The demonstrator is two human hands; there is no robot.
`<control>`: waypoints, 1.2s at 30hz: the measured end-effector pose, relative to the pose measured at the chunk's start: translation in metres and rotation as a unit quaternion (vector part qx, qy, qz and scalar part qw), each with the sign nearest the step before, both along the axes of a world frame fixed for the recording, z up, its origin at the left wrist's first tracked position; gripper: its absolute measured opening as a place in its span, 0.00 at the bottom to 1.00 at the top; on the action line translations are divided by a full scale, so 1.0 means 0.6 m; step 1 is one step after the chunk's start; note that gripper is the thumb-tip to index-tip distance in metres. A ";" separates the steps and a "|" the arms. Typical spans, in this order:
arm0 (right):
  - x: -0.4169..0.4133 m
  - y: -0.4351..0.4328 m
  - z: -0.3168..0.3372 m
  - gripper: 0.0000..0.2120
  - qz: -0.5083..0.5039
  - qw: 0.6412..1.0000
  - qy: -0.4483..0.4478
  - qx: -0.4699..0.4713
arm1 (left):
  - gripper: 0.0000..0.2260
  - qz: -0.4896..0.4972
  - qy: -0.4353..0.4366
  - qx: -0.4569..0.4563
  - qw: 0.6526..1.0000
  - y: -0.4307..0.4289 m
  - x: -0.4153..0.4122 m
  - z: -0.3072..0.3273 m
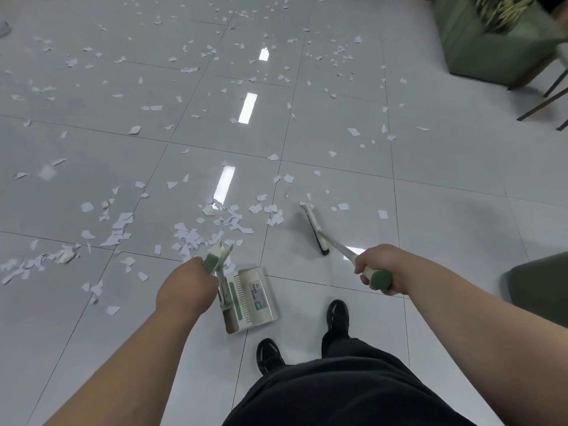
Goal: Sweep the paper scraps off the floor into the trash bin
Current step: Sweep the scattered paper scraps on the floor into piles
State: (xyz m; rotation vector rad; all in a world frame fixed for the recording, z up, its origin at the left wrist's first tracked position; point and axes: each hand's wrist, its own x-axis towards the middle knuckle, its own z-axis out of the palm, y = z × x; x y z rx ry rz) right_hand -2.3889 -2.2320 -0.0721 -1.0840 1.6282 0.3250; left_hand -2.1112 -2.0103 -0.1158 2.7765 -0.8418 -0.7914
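White paper scraps (190,238) lie scattered over the grey tiled floor, thickest just ahead of me and off to the left. My left hand (184,287) grips the green-topped handle of a white dustpan (250,299), which sits on the floor in front of my feet. My right hand (381,270) holds the green end of a broom handle. The broom head (315,229) rests on the floor to the right of the nearest scrap pile, bristles down. No trash bin is identifiable in view.
A green upholstered piece of furniture (491,44) stands at the top right, with dark chair legs (550,99) beside it. A dark green object (541,284) pokes in at the right edge. My black shoes (338,318) stand just behind the dustpan.
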 end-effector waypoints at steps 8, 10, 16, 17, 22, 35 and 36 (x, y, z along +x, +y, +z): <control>-0.076 -0.023 -0.018 0.08 0.004 1.000 0.013 -0.012 | 0.03 -0.015 -0.011 0.020 1.000 -0.044 -0.039 0.002; -0.090 -0.038 -0.027 0.07 0.018 0.999 0.022 -0.019 | 0.04 -0.014 -0.012 0.023 1.000 -0.055 -0.050 0.001; -0.092 -0.108 -0.076 0.08 0.084 0.995 0.051 -0.028 | 0.03 0.025 -0.007 0.016 1.000 -0.085 -0.082 0.001; -0.086 -0.121 -0.081 0.09 0.097 0.994 0.054 -0.024 | 0.03 0.034 -0.004 0.016 0.999 -0.091 -0.089 0.000; -0.058 -0.200 -0.102 0.13 0.152 0.987 0.055 0.005 | 0.05 0.117 0.012 0.024 0.993 -0.123 -0.139 -0.015; -0.107 -0.245 -0.077 0.10 0.191 0.980 0.050 -0.010 | 0.03 0.208 -0.004 0.025 0.978 -0.085 -0.271 -0.017; -0.111 -0.232 -0.078 0.10 0.198 0.979 0.055 -0.011 | 0.03 0.211 0.002 0.023 0.977 -0.074 -0.282 -0.020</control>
